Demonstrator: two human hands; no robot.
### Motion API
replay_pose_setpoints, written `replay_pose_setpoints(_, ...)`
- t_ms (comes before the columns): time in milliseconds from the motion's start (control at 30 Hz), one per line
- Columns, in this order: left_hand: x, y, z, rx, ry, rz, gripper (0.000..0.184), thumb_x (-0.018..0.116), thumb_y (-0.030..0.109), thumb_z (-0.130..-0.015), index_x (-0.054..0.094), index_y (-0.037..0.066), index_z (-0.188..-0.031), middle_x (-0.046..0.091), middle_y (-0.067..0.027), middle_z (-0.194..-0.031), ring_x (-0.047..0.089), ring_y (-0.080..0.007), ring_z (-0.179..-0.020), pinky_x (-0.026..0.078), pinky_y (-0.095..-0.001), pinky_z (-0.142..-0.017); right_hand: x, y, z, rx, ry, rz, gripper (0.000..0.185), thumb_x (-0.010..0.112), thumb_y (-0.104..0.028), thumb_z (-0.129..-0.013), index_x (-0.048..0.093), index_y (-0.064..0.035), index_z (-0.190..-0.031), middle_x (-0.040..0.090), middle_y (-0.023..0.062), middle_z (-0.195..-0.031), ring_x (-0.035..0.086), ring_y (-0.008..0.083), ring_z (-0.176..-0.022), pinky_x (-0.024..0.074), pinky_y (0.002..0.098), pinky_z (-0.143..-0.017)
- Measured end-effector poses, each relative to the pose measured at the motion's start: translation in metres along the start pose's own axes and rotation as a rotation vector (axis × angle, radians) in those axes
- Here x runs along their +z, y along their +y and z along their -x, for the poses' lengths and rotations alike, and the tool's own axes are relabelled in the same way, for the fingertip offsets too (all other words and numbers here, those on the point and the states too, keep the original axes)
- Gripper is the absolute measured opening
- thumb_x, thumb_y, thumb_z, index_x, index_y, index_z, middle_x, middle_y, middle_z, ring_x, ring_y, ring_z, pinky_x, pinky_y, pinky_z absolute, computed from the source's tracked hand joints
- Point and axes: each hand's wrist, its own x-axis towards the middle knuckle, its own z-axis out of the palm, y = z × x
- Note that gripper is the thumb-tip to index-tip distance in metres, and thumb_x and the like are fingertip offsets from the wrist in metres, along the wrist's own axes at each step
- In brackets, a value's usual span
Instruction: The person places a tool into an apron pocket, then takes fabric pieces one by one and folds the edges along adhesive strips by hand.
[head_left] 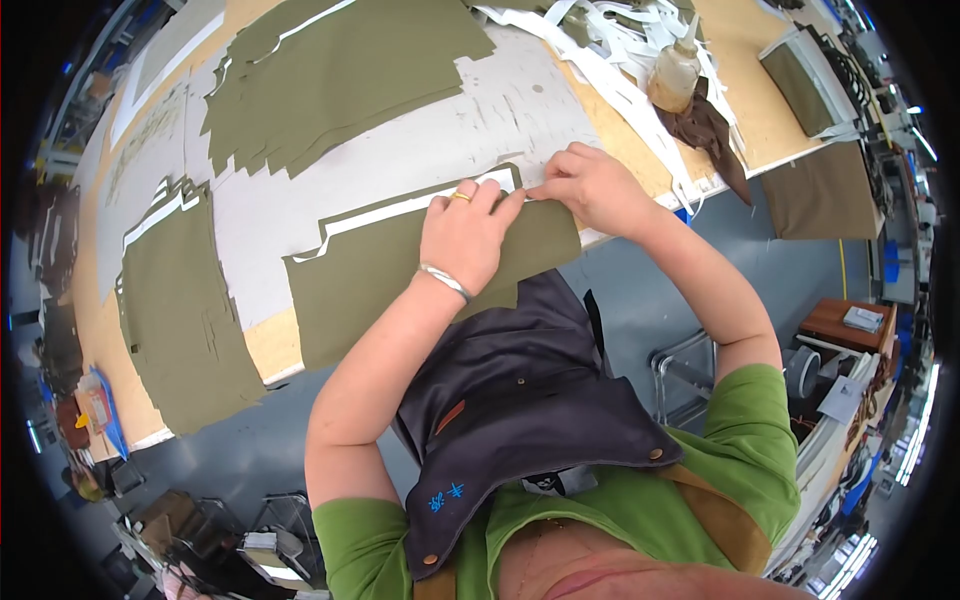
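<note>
An olive-green fabric panel (370, 290) lies along the near table edge, with a white strip (380, 215) running along its far side. My left hand (463, 235), wearing a ring and a bracelet, rests on the panel. Its fingers are bent and closed at the strip, with thumb and forefinger near the strip's right end. Close beside it, my right hand (595, 190) is closed in a pinch at the strip's corner. The exact bit between its fingertips is mostly hidden.
Stacked olive panels lie at the back (350, 90) and left (185, 300) of the table. White scrap strips (625, 95), a bottle with a pointed nozzle (675, 75) and a dark brown cloth (708, 130) lie at back right. A metal-framed stool (683, 375) stands below the table.
</note>
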Motion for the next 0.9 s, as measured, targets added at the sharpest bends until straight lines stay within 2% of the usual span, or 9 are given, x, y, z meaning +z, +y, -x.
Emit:
replay_pose_setpoints(133, 0.0, -0.001, 0.002, 0.037, 0.001, -0.023, 0.041, 0.061, 0.006, -0.082, 0.066, 0.016, -0.121, 0.057, -0.0016, -0.106, 0.06, -0.0233, -0.097, 0.05, -0.038, -0.08, -0.017, -0.014, 0.006, 0.12, 0.001, 0.172, 0.022, 0.068, -0.011, -0.079, 0.074, -0.0183, -0.098, 0.059, 0.0021, -0.097, 0.06, 0.0239, -0.094, 0.052, 0.0366, -0.082)
replay_pose_setpoints(200, -0.002, -0.01, -0.009, -0.093, 0.025, 0.172, 0.034, 0.063, 0.007, -0.084, 0.067, 0.015, -0.117, 0.057, -0.0031, -0.105, 0.063, -0.0248, -0.092, 0.052, -0.0383, -0.076, -0.023, -0.021, 0.008, 0.236, 0.031, 0.127, 0.025, 0.069, -0.012, -0.079, 0.072, -0.0165, -0.103, 0.059, 0.0045, -0.1, 0.061, 0.0258, -0.094, 0.0522, 0.0373, -0.082)
replay_pose_setpoints(233, -0.002, -0.014, -0.015, -0.159, 0.034, 0.271, 0.031, 0.063, 0.007, -0.086, 0.067, 0.014, -0.116, 0.057, -0.0039, -0.105, 0.064, -0.0256, -0.089, 0.053, -0.0385, -0.075, -0.02, -0.031, 0.007, 0.355, 0.073, -0.03, 0.026, 0.07, -0.013, -0.079, 0.071, -0.0154, -0.105, 0.059, 0.0061, -0.102, 0.062, 0.0271, -0.094, 0.0523, 0.0377, -0.082)
replay_pose_setpoints(300, 0.003, -0.016, -0.023, -0.185, 0.118, 0.218, 0.024, 0.065, 0.009, -0.087, 0.067, 0.011, -0.11, 0.058, -0.0056, -0.103, 0.065, -0.0272, -0.084, 0.053, -0.0398, -0.071, -0.005, -0.054, -0.005, 0.586, 0.16, -0.35, 0.031, 0.071, -0.014, -0.079, 0.069, -0.0133, -0.11, 0.058, 0.0095, -0.105, 0.063, 0.0298, -0.094, 0.0526, 0.0384, -0.083)
replay_pose_setpoints(400, 0.009, -0.021, -0.028, -0.297, 0.112, 0.347, 0.018, 0.067, 0.009, -0.087, 0.066, 0.01, -0.105, 0.058, -0.007, -0.1, 0.065, -0.0279, -0.081, 0.052, -0.0409, -0.07, 0.022, -0.06, -0.011, 0.718, 0.167, -0.425, 0.035, 0.072, -0.013, -0.08, 0.065, -0.0092, -0.114, 0.057, 0.0145, -0.111, 0.064, 0.0328, -0.093, 0.0527, 0.0398, -0.085)
replay_pose_setpoints(533, 0.002, -0.023, -0.018, -0.278, 0.177, 0.514, 0.015, 0.068, 0.009, -0.086, 0.065, 0.009, -0.101, 0.059, -0.0077, -0.1, 0.064, -0.0295, -0.087, 0.051, -0.041, -0.073, 0.026, -0.054, -0.014, 0.72, 0.07, -0.432, 0.041, 0.074, -0.014, -0.079, 0.062, -0.005, -0.117, 0.054, 0.0189, -0.117, 0.062, 0.0338, -0.102, 0.0514, 0.0395, -0.09)
replay_pose_setpoints(633, 0.0, -0.02, -0.006, -0.006, 0.232, 0.39, 0.017, 0.067, 0.008, -0.086, 0.064, 0.009, -0.103, 0.06, -0.0088, -0.1, 0.062, -0.0308, -0.091, 0.05, -0.0403, -0.076, 0.03, -0.057, -0.016, 0.78, 0.22, -0.425, 0.042, 0.075, -0.015, -0.078, 0.062, -0.0054, -0.117, 0.054, 0.0189, -0.118, 0.06, 0.0351, -0.106, 0.0506, 0.0398, -0.091)
replay_pose_setpoints(733, 0.003, -0.019, -0.014, -0.116, 0.339, 0.394, 0.019, 0.066, 0.007, -0.087, 0.064, 0.008, -0.106, 0.06, -0.0101, -0.1, 0.062, -0.0317, -0.093, 0.05, -0.0405, -0.078, 0.032, -0.053, -0.018, 0.789, 0.203, -0.428, 0.042, 0.076, -0.016, -0.077, 0.062, -0.0053, -0.115, 0.055, 0.0185, -0.117, 0.06, 0.0361, -0.106, 0.0505, 0.0403, -0.091)
replay_pose_setpoints(900, 0.009, -0.027, -0.038, -0.274, 0.056, 0.457, 0.018, 0.065, 0.007, -0.087, 0.065, 0.008, -0.105, 0.06, -0.0098, -0.098, 0.062, -0.0322, -0.093, 0.051, -0.0408, -0.077, 0.028, -0.057, -0.016, 0.745, 0.169, -0.348, 0.039, 0.076, -0.018, -0.078, 0.064, -0.0064, -0.113, 0.055, 0.018, -0.115, 0.06, 0.0352, -0.105, 0.0506, 0.0398, -0.089)
